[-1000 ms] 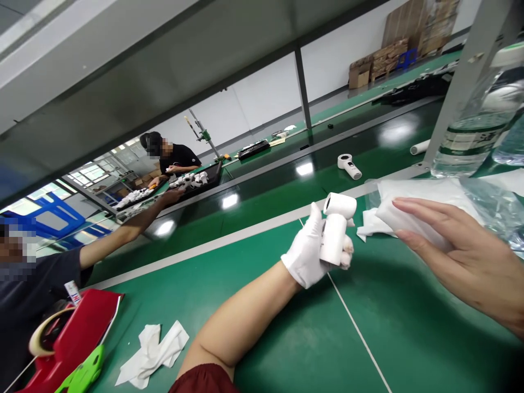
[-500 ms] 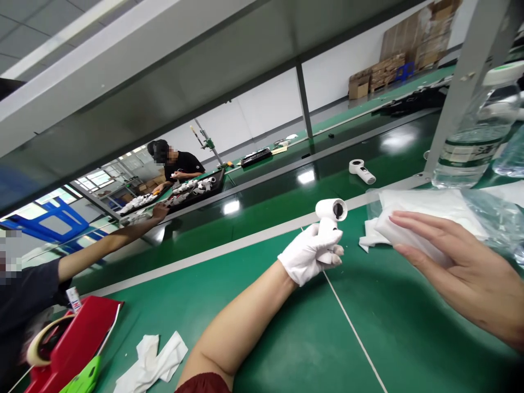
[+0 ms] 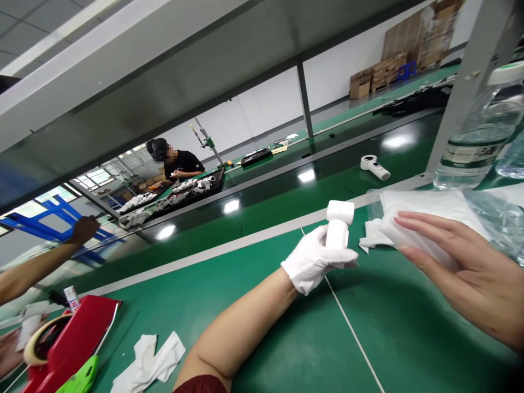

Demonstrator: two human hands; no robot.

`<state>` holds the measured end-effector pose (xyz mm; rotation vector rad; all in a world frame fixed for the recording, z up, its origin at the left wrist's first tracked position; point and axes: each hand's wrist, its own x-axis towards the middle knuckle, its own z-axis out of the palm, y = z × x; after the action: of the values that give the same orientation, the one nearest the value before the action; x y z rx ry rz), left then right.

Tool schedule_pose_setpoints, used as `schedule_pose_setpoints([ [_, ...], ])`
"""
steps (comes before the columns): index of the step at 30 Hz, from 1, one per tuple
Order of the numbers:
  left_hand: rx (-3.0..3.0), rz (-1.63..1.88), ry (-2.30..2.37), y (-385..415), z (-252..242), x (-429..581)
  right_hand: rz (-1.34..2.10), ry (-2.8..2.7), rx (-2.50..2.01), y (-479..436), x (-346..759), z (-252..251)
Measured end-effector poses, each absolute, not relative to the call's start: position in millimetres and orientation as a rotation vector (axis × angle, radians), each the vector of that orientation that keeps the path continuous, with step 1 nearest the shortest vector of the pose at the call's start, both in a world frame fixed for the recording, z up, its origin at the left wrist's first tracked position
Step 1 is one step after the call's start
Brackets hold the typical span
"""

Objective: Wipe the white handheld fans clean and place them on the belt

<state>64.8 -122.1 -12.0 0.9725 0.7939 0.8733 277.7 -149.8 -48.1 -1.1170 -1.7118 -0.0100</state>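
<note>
Far to the left of the gloved fingers, a co-worker's hand is raised above the belt, while a red tape dispenser and crumpled white wipes are laid on the green bench mat. The left hand, covered by a white glove, is closed firmly around the handle of a white handheld device. The device is gripped upright, its long axis rising slightly tilted from the fist, with the crosswise head held just above the fingers. The left forearm is extended low over the mat. Just right of those fingers, a folded white wipe is laid on a clear plastic bag. The bare right hand is held open, its fingers extended against the wipe, apart from the device. Beyond the fingertips, a water bottle is seen standing.
</note>
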Motion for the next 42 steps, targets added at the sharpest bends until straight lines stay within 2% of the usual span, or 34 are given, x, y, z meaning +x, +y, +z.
schedule_pose_setpoints([
  [6, 0.599, 0.785, 0.577, -119.4, -6.4, 63.0, -0.034, -1.726, -1.12, -143.5, 283.9, -51.9],
  [11, 0.526, 0.774, 0.492, -121.6, -6.2, 66.6, -0.003, -1.704, -1.165, -148.2, 281.0, -44.8],
  [15, 0.637, 0.846, 0.52, -127.9, -10.4, 72.4, 0.045, -1.67, -1.192, -154.1, 276.9, -38.9],
  [23, 1.178, 1.003, 0.898, -124.2, -19.2, 69.4, -0.019, -1.693, -1.109, -146.7, 282.8, -48.4],
  [29, 1.333, 1.137, 0.891, -117.1, -27.6, 69.5, -0.034, -1.689, -1.081, -145.5, 283.3, -44.6],
  [34, 1.083, 1.182, 0.78, -126.4, -13.6, 74.4, 0.008, -1.827, -1.219, -139.7, 291.1, -57.3],
  [38, 0.844, 1.143, 0.609, -142.5, 0.7, 81.7, -0.177, -1.926, -1.374, -146.5, 284.8, -60.5],
  [40, 0.864, 1.173, 0.615, -149.1, 2.0, 87.5, -0.022, -1.896, -1.304, -156.0, 272.6, -54.3],
  [42, 0.901, 1.196, 0.658, -153.9, 0.2, 94.7, 0.424, -1.864, -1.287, -166.1, 257.8, -46.9],
])
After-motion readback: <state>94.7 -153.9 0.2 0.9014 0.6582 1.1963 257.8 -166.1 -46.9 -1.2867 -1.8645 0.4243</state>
